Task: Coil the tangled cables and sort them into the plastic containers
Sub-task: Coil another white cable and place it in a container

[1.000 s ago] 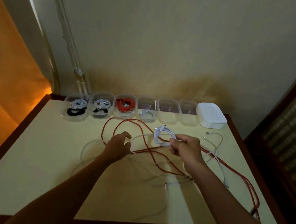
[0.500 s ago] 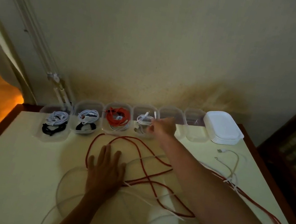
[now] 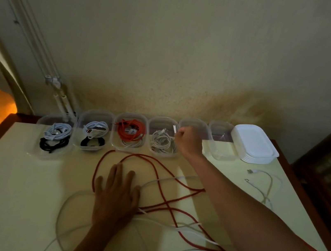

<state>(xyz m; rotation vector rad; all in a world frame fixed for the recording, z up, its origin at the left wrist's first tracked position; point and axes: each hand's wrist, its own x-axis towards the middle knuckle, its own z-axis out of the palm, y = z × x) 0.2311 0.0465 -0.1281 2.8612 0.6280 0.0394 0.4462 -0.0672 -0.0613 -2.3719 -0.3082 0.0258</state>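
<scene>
Writing or brand marks are nowhere readable on the cables, the tubs or the lids. 6 clear plastic containers [image 3: 221,139] stand in a row along the far edge of the table [image 3: 9,187], against the wall. From the left, the 1st [image 3: 53,137] holds a white coil above a black one, the 2nd [image 3: 94,130] likewise white over black, the 3rd [image 3: 129,132] an orange coil, and the 4th [image 3: 163,137] a white coil [image 3: 161,142]. My right hand [image 3: 188,141] is at the far right corner of that 4th tub, partly covering the 5th, fingers curled into a fist; a white plug end [image 3: 174,129] stands up just beside my knuckles, but I cannot tell whether I am pinching it. My left hand [image 3: 116,195] lies flat on the table nearer to me, fingers straight and together, palm pressing on the loose tangle. A long orange cable [image 3: 153,167] loops out from under that hand toward the tubs and back across to the right, passing under my right forearm. White cables [image 3: 173,178] cross it and curve round to the near left. A short white cable [image 3: 268,183] with 2 plug ends lies apart near the right edge. A stack of white lids [image 3: 253,143] sits at the far right, just beside the 6th tub.
</scene>
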